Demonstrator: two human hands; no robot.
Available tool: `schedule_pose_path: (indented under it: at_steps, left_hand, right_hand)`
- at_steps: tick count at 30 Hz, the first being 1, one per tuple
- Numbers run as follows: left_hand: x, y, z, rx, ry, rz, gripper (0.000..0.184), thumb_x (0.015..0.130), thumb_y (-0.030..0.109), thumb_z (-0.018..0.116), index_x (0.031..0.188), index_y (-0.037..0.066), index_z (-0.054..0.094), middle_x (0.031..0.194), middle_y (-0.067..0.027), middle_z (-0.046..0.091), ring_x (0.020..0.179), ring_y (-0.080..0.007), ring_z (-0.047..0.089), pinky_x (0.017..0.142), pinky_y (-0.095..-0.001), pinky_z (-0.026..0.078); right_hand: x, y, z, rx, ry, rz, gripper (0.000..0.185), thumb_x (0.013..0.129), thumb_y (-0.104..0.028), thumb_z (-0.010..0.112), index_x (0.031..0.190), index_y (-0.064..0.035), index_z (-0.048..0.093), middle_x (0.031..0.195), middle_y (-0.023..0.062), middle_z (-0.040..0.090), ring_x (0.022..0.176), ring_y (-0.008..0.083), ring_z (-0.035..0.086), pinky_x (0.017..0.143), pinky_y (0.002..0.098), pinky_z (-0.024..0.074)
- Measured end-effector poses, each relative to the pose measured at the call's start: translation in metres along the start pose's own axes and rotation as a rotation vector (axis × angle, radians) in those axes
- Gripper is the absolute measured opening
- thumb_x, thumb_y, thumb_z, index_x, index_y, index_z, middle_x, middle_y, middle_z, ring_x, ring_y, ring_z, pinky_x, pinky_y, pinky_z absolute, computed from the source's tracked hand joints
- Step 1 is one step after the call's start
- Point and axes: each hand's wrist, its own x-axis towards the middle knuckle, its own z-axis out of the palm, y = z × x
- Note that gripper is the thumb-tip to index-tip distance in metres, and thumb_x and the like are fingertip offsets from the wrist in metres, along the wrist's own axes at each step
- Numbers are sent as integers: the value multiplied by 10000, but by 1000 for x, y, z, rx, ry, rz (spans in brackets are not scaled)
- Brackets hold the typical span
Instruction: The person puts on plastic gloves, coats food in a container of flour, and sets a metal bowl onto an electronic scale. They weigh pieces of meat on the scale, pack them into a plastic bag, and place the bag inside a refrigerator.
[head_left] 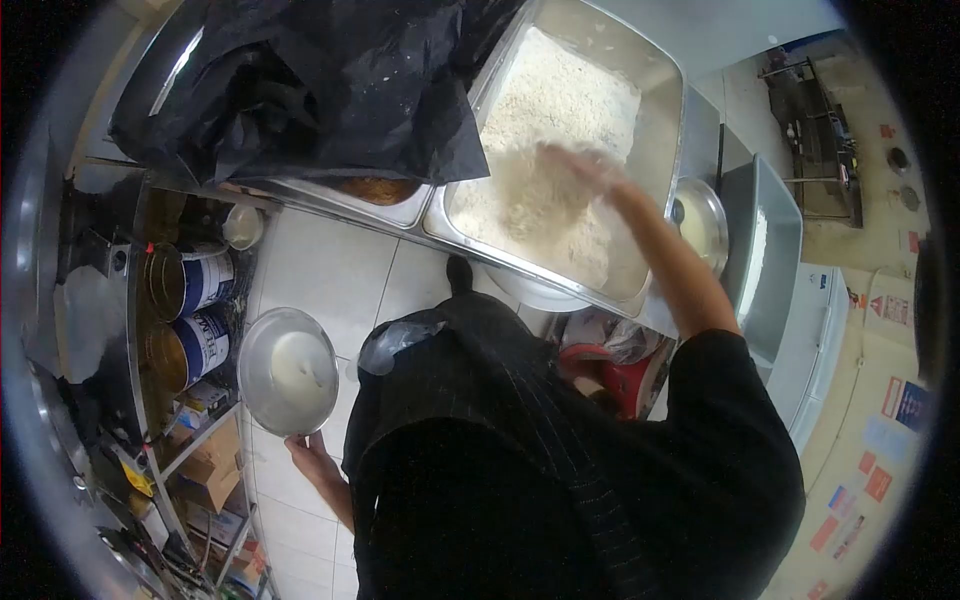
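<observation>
A deep metal tray [660, 130] holds a bed of pale flour [565, 75]. Over the flour is my right hand [585, 172], blurred by motion, with a smeared patch of flour or coated food just below its fingers. Whether it grips anything is hidden by the blur. Low at the left, my left hand [312, 452] pinches the rim of a round metal bowl [258, 372], which has some whitish liquid [298, 368] in the bottom. The bowl is held out above the tiled floor.
Black plastic [350, 90] covers much of a neighbouring tray [405, 208] with brown contents. Right of the flour tray are another bowl [716, 225] and a grey bin [772, 300]. Shelves [205, 440] with large cans [200, 345] stand left; a red item [640, 385] lies under the counter.
</observation>
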Motion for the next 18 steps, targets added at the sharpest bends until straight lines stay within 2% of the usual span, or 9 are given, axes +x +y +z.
schedule_pose_path:
  at_steps: [3,5,7,8,10,12,14,17,18]
  left_hand:
    - [18,-22,-19,-317,48,-232,424,911,240,432,1160,-103,444,1196,-173,468,1104,-243,465,948,-370,428]
    - [13,-16,-15,-343,41,-252,421,911,236,426,1160,-103,444,1195,-174,470,1105,-244,466,954,-371,425]
    - [10,-14,-10,-374,36,-277,418,912,232,421,1160,-104,444,1193,-176,472,1105,-244,467,959,-373,423]
    - [10,-15,-10,-360,47,-276,421,914,233,418,1161,-107,443,1197,-177,471,1109,-246,467,961,-375,422]
    - [9,-20,-14,-339,58,-274,424,916,234,414,1161,-111,441,1200,-178,470,1114,-249,466,964,-376,422]
    - [6,-30,-19,-109,-37,-139,422,918,231,409,1157,-115,441,1197,-179,471,1123,-252,462,965,-377,424]
    - [5,-26,-15,-140,-8,-139,416,920,229,406,1150,-116,443,1189,-179,475,1123,-253,464,967,-376,426]
    - [-3,-10,-4,-277,69,-189,411,922,230,405,1136,-119,448,1170,-179,482,1120,-256,468,969,-374,430]
    - [-5,-6,-3,-373,101,-238,411,922,233,407,1129,-120,450,1160,-179,486,1117,-258,472,969,-373,433]
  right_hand:
    - [14,12,-27,107,42,-277,593,834,-571,548,1093,-46,644,1107,170,619,993,246,588,889,385,450]
    - [57,42,-6,-25,-59,-272,673,841,-610,495,1155,-23,593,1132,183,606,1005,259,586,905,385,438]
    - [82,48,45,-643,93,-174,857,762,-680,500,1340,-62,368,1324,271,412,1196,443,421,993,463,361]
    - [47,23,64,-688,195,-225,855,738,-666,519,1301,-35,395,1277,302,431,1151,468,443,951,461,402]
    - [116,95,132,-443,231,-286,739,785,-581,511,1266,-27,427,1152,257,537,1129,373,488,958,404,404]
    - [115,101,134,-189,79,-266,686,811,-544,502,1265,-34,433,1104,234,571,1116,340,505,951,387,412]
    - [43,43,90,-173,-129,-373,607,879,-419,518,1304,4,424,1098,138,626,964,216,588,931,363,439]
    - [16,17,45,-107,-165,-334,457,903,-395,445,1256,-117,528,1158,99,607,1045,222,560,923,345,426]
    - [17,27,32,191,-75,-279,414,909,-367,453,1220,-118,564,1178,79,603,1046,198,560,922,339,426]
